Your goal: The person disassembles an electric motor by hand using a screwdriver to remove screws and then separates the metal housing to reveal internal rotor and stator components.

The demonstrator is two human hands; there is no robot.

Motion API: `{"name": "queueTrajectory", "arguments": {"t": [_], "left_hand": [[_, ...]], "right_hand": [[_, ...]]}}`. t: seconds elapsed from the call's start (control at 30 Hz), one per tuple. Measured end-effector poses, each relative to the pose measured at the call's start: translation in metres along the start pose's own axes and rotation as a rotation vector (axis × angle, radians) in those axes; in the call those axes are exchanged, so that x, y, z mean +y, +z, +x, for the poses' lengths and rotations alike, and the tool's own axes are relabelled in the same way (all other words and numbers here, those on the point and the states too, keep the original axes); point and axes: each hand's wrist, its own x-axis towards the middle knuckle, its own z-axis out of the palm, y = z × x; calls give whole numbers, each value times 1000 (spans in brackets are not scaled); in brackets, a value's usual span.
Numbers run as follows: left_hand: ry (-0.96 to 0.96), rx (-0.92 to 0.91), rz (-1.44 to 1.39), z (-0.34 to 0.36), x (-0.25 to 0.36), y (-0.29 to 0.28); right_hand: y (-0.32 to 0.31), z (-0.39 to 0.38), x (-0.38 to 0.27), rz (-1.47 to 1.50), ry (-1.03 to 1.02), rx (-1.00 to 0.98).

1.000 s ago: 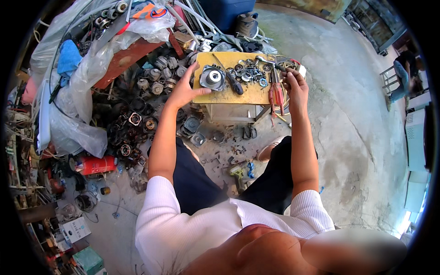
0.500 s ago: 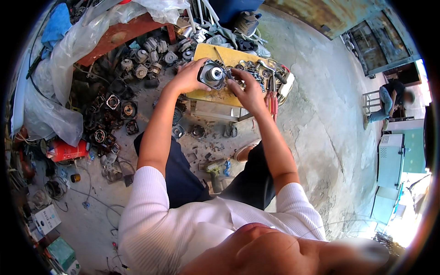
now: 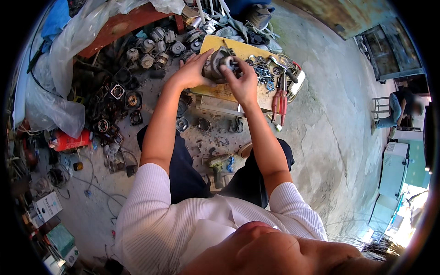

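Observation:
A grey metal motor part point(image 3: 211, 69) with a round hub is held up over the near left of a yellow-topped low table point(image 3: 211, 43). My left hand point(image 3: 191, 72) wraps round its left side, fingers behind and thumb underneath. On the hub side, my right hand point(image 3: 244, 83) is closed, with thumb and fingers gripping the part's right edge; what lies under those fingers is partly hidden. Several small rings and metal pieces point(image 3: 262, 73) lie on the table beyond my right hand. Close by rest red-handled pliers point(image 3: 283, 103).
Piles of motor parts point(image 3: 147, 61) and dark housings point(image 3: 133, 100) cover the floor at left. A green power drill point(image 3: 217, 164) stands between my legs. Plastic sheeting point(image 3: 59, 112) hangs at far left. A person point(image 3: 398, 110) sits far right, near a pale cabinet point(image 3: 393, 165).
The motor part has turned in my hands, its hub now tilted up and to the right. My right hand has shifted from beside the part onto its hub side.

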Motion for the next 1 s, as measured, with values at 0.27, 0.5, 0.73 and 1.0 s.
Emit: {"name": "queueTrajectory", "arguments": {"t": [0.27, 0.5, 0.73, 1.0], "left_hand": [[-29, 101, 1, -4, 14, -8], [224, 107, -1039, -10, 46, -8], [295, -34, -1027, -41, 71, -11], [370, 4, -972, -54, 66, -13]], "right_hand": [[-45, 12, 0, 1476, 665, -253], [-49, 5, -5, 1214, 499, -280], [-50, -13, -37, 663, 186, -208], [-50, -23, -59, 394, -71, -228]]}}
